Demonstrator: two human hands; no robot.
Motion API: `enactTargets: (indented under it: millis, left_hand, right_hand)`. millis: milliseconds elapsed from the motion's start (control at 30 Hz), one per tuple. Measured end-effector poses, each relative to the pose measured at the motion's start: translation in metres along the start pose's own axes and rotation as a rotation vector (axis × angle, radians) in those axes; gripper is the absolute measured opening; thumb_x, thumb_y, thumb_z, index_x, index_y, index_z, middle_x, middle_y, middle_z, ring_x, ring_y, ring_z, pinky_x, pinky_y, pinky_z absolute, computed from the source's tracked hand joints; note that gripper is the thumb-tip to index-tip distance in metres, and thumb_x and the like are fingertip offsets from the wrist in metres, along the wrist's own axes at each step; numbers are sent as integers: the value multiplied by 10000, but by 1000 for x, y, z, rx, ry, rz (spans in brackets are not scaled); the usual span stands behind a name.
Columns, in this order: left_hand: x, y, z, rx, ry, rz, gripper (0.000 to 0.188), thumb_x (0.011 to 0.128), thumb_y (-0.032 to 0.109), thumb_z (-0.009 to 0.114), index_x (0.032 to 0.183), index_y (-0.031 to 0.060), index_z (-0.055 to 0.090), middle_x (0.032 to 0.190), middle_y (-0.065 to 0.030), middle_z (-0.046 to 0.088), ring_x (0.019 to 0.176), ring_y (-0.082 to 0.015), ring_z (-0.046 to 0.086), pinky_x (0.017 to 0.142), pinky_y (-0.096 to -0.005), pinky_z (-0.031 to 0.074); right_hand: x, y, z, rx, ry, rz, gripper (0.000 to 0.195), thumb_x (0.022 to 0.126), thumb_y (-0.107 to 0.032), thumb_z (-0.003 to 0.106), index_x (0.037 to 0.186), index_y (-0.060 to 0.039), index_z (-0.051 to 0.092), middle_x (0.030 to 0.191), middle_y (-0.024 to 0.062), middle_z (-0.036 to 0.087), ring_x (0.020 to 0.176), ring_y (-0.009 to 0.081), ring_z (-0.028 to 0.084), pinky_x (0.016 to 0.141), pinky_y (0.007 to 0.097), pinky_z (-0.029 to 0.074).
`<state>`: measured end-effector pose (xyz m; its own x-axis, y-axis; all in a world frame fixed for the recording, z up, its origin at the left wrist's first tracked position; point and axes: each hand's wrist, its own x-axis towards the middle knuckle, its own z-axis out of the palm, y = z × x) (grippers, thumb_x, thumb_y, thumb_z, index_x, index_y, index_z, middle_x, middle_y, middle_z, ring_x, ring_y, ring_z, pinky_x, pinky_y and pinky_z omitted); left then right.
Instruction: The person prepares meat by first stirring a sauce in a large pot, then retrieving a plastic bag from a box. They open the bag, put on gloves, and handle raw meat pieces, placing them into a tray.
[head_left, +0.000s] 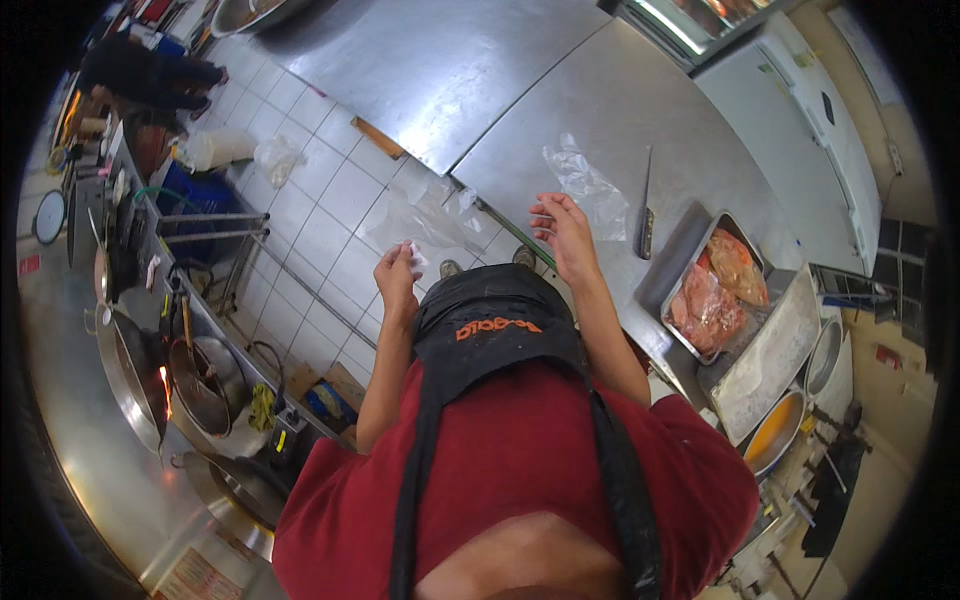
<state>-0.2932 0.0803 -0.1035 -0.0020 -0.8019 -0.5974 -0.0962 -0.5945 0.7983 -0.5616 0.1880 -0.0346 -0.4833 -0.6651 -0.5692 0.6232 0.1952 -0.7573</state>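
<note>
My left hand (396, 279) pinches the edge of a thin clear plastic bag (431, 210), which spreads out over the tiled floor in the view. My right hand (564, 234) is raised near the edge of the steel table (517, 157), its fingers bent and apart, with nothing in it. Just beyond it another clear plastic bag (589, 184) lies crumpled on the tabletop. A knife with a dark handle (645, 225) rests to the right of that bag. Farther right, a metal tray (688, 296) holds raw meat (709, 311), some of it in plastic.
At the left, a flame burns by a wok (127, 367) on the steel cooking range (82, 442), beside a pot (206, 386). Another person (150, 75) stands at the far left. A white refrigerator (787, 142) borders the table. A pan of orange liquid (776, 429) is at the right.
</note>
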Motion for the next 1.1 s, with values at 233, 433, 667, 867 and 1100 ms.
enactTargets:
  millis: [233,433,667,867,1100]
  left_hand:
    - [-25,-7,-11,18,153,141,202,983,192,659,1110,35,678,916,-81,734,752,-131,652,602,-258,495]
    - [-52,16,-2,103,229,498,179,935,168,719,981,-4,724,840,-73,733,678,-110,628,638,-242,482]
    - [-74,47,2,146,87,489,206,846,174,814,857,-6,713,729,-11,673,661,-58,566,589,-229,429]
    - [-75,49,-7,129,47,451,306,815,177,844,701,26,604,622,32,586,575,-34,485,513,-228,360]
    - [-74,78,-8,310,347,732,189,848,131,789,797,9,654,657,-55,655,583,-95,587,534,-252,439]
  right_hand:
    - [17,30,33,-216,-200,-8,276,951,-247,665,1139,-53,607,987,68,665,824,142,608,711,280,487]
    - [6,51,87,-616,-572,-147,374,872,-261,752,1159,-45,649,960,89,671,807,166,624,731,315,524]
    - [-3,48,121,-779,-724,-389,234,865,-207,769,996,-20,720,908,51,679,804,137,621,735,310,518]
    - [-6,46,116,-636,-482,-356,148,886,-144,722,924,-2,717,772,95,700,723,157,644,687,314,509]
    - [-9,35,105,-671,-246,-711,103,925,-73,666,977,13,689,886,55,692,767,115,610,722,293,503]
